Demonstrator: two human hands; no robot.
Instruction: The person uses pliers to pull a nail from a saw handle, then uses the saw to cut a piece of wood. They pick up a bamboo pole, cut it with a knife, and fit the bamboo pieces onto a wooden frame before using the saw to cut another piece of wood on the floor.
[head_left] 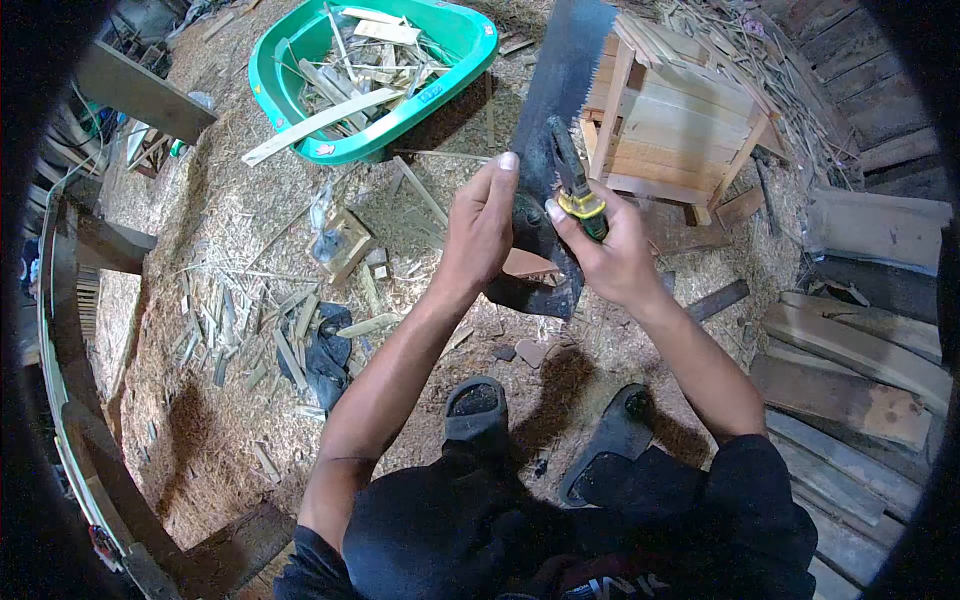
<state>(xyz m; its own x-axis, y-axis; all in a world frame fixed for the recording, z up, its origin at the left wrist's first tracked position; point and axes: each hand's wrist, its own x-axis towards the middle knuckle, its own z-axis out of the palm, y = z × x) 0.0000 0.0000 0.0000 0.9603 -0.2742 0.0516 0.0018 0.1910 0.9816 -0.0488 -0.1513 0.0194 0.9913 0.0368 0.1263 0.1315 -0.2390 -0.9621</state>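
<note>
Near the middle of the head view, a handsaw (560,75) is held up with its toothed blade pointing away and its dark handle (530,290) toward me. My left hand (482,215) is closed on the saw near the base of the blade, thumb up along its edge. My right hand (615,245) is wrapped round pliers (582,205) with yellow and green grips. The dark jaws of the pliers lie over the toothed edge of the blade; whether they grip a tooth is too small to tell.
A green tub (395,135) with wood scraps stands ahead on the left. A wooden box frame (680,125) stands ahead on the right. Planks (850,350) lie at the right. Shavings and offcuts cover the ground around my sandals (475,410).
</note>
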